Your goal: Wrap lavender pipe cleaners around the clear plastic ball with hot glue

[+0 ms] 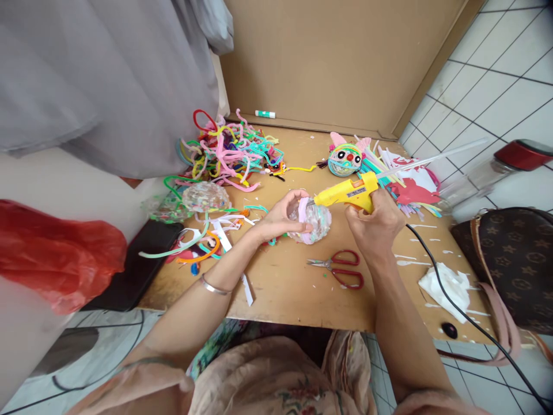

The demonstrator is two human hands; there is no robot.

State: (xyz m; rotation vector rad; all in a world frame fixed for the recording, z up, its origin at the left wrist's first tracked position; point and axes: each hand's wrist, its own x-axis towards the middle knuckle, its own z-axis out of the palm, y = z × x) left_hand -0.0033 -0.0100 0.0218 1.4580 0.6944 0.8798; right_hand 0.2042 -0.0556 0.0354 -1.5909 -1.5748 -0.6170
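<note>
My left hand (283,216) grips a clear, rounded ball (320,222) with a pale pink band (303,212) around one side. Wrapped round the handle of a yellow hot glue gun (345,193) is my right hand (380,219). The gun's nozzle points left and meets the ball near the top of the pink band; whether it touches cannot be made out. A long clear glue stick (436,157) sticks out of the gun's back. Below the ball, red-handled scissors (339,268) lie with their blades to the left.
Tangled pipe cleaners (228,147) are heaped at the back left, near a glue stick tube (265,114). A decorated animal-face ball (344,158) stands at the back. The black cord (436,271) runs past white tissue (447,291) and a brown handbag (510,259) on the right.
</note>
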